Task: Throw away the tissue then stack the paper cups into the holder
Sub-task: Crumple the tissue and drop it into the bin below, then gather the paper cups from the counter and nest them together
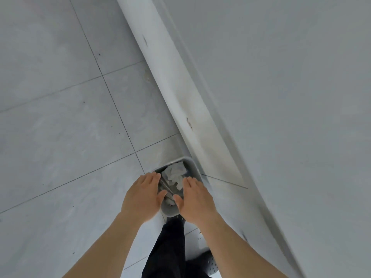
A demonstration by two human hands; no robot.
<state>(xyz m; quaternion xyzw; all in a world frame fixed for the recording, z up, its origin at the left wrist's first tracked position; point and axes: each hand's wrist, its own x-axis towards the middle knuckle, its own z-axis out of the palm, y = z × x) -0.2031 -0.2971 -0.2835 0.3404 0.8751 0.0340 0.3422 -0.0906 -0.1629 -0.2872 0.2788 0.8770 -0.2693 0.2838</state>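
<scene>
A small grey waste bin [191, 164] stands on the tiled floor against the white baseboard. Crumpled white tissue [175, 174] lies inside it, on top of other rubbish. My left hand [143, 195] hovers palm down over the bin's left rim, fingers spread, holding nothing. My right hand [195, 199] hovers over the right rim in the same flat pose, also with nothing in it. The tissue shows in the gap between the two hands. No paper cups or cup holder are in view.
A white baseboard [170, 77] runs diagonally from top centre to bottom right, with the grey wall [281, 97] beyond it. Grey floor tiles [60, 117] fill the left. My dark trouser leg [170, 247] and a shoe [206, 261] are below the bin.
</scene>
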